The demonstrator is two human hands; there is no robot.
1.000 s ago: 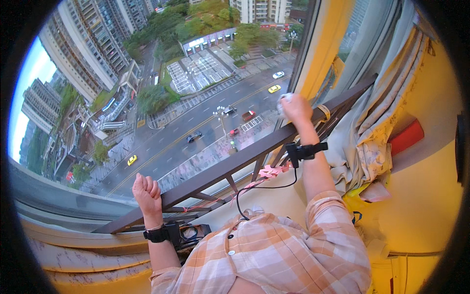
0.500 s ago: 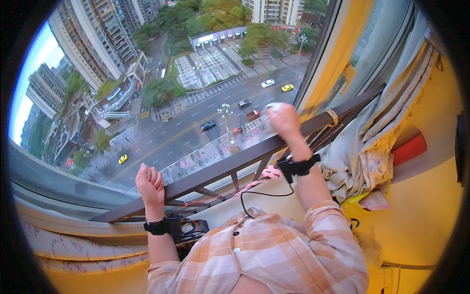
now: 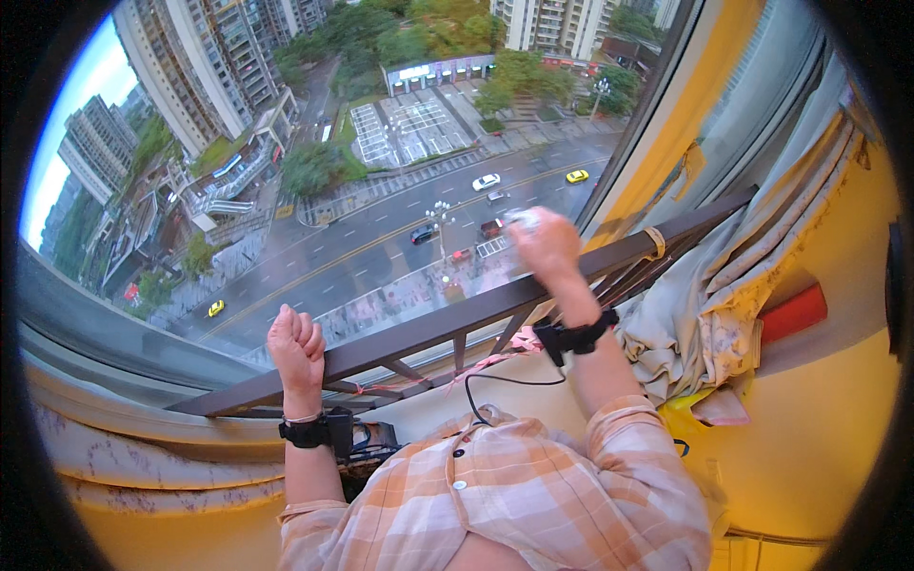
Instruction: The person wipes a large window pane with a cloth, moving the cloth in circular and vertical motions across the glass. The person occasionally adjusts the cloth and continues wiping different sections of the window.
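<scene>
My right hand (image 3: 547, 249) is closed round a whitish crumpled thing (image 3: 521, 221), blurred and mostly covered by the fingers, so its kind does not show. It is raised beyond the dark brown railing (image 3: 433, 324), against the window pane (image 3: 381, 243). At the railing's left part, my left hand (image 3: 296, 341) is curled into a fist beside the top bar, and nothing shows in it. Black straps with small boxes circle both wrists. A black cable (image 3: 505, 378) runs from the right wrist strap down to my plaid shirt.
A yellow-lit window frame (image 3: 666, 124) stands right of the pane. Pale curtains (image 3: 700, 324) bunch at the right, with a red object (image 3: 794, 314) beside them. A tan tie (image 3: 655, 243) wraps the railing, and pink ribbon (image 3: 490, 360) hangs below it. A street lies far below.
My right hand has shifted slightly left and tilted over to the left, still gripping the whitish thing. The left fist stays beside the railing. The view has turned a little, and cars outside have moved.
</scene>
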